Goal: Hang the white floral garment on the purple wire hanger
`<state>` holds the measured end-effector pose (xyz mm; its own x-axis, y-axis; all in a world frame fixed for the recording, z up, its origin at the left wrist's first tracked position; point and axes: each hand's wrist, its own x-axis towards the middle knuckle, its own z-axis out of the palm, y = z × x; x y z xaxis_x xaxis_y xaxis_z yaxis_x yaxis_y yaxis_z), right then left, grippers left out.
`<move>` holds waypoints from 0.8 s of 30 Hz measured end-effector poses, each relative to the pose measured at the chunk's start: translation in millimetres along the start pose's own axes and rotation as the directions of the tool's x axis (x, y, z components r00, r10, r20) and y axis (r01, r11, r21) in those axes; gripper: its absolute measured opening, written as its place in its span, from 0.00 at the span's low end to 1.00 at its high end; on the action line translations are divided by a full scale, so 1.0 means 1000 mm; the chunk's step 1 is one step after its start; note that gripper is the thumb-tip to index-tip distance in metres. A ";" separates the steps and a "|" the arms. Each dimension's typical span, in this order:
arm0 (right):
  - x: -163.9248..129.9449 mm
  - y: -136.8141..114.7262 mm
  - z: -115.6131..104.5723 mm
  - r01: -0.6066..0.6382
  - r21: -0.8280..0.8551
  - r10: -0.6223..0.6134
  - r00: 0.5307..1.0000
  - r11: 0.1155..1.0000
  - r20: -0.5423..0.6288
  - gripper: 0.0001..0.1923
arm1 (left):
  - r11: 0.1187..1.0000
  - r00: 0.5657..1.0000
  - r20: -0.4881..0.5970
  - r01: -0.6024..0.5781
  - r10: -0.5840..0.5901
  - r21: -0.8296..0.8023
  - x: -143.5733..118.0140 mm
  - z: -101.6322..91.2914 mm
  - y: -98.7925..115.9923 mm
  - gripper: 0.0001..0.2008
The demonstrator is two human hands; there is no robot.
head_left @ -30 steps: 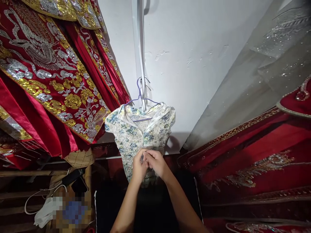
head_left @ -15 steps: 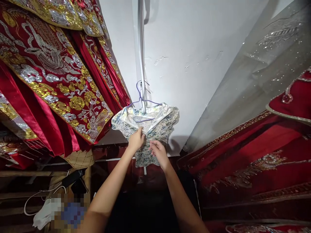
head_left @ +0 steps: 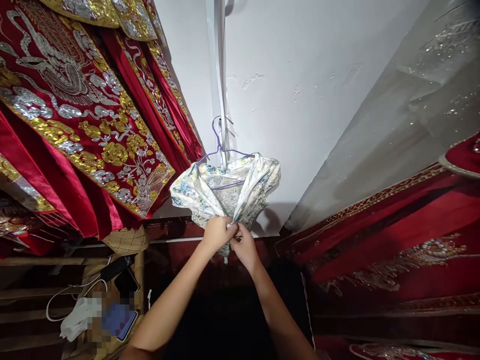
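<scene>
**Two-Handed Hold on a Suspended Floral Blouse**

The floral blouse (head_left: 208, 197) is hanging in front of the person, its shoulders spreading over a purple hanger (head_left: 219, 147). The hanger's hook is resting at an upright pole (head_left: 216, 65); the exact catch point is too small to tell. The pole is apparently taking the weight, thus leaving both hands free for the cloth.

The left hand (head_left: 216, 234) is pinching the blouse front between thumb and fingers at the base of the V-shaped neckline. The right hand (head_left: 245, 247) is standing just beside it, fingers curling inward and tips gathering at the same spot; whether they are gripping the cloth or only touching it cannot be told. The left hand is probably steadying the edge so that the right fingertips are working against firm fabric. Both sides of the neckline are converging at the fingers, which suggests a pull toward the person. Part of the blouse is hanging below the hands.

A red embroidered garment (head_left: 112, 152) and a red beaded garment (head_left: 390, 235) are flanking the blouse, left and right; the gap between them is presumably giving the hands clear access.
</scene>
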<state>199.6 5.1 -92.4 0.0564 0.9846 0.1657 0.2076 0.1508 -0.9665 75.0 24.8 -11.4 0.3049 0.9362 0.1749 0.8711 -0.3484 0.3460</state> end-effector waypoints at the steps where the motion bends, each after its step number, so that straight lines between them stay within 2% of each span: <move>1: -0.001 -0.002 0.000 0.018 0.019 -0.018 1.000 1.000 -0.005 0.11 | 0.999 0.999 -0.002 -0.036 0.036 0.000 -0.002 -0.003 0.001 0.17; 4: -0.004 -0.008 0.000 0.058 0.080 -0.056 0.998 0.995 -0.023 0.05 | 0.992 0.992 -0.011 -0.123 0.123 -0.041 -0.008 -0.010 0.000 0.14; 10: -0.004 -0.013 -0.005 0.091 0.136 -0.085 0.995 0.986 -0.050 0.13 | 0.957 0.976 -0.099 -0.212 0.195 -0.199 -0.016 -0.009 -0.013 0.15; 13: -0.006 -0.013 -0.008 0.075 0.115 -0.070 0.997 0.991 -0.042 0.14 | 0.942 0.958 -0.106 -0.283 0.268 -0.178 -0.020 -0.006 -0.019 0.16; 16: -0.009 -0.014 -0.009 0.060 0.096 -0.058 0.998 0.994 -0.029 0.15 | 0.922 0.931 -0.200 -0.341 0.305 -0.181 -0.020 -0.006 -0.022 0.14; 19: -0.012 -0.016 -0.007 0.045 0.074 -0.043 0.999 0.996 -0.027 0.17 | 0.892 0.893 -0.372 -0.365 0.254 -0.267 -0.013 -0.018 -0.021 0.12; 21: -0.015 -0.018 -0.007 0.037 0.067 -0.035 0.999 0.997 -0.035 0.18 | 0.900 0.891 -0.420 -0.317 0.174 -0.299 -0.006 -0.032 -0.018 0.12; 22: -0.016 -0.018 -0.006 0.034 0.068 -0.031 0.999 0.997 -0.040 0.18 | 0.908 0.903 -0.403 -0.288 0.152 -0.303 -0.002 -0.040 -0.015 0.12; 24: -0.019 -0.020 -0.006 0.030 0.074 -0.027 0.999 0.997 -0.045 0.17 | 0.923 0.944 -0.278 -0.256 0.176 -0.287 0.002 -0.051 -0.006 0.13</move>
<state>200.2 -16.7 -75.2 0.0945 0.9752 0.1999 0.1362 0.1863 -0.9730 50.5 26.6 33.6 0.3343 0.8099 0.4820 0.6157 -0.5748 0.5390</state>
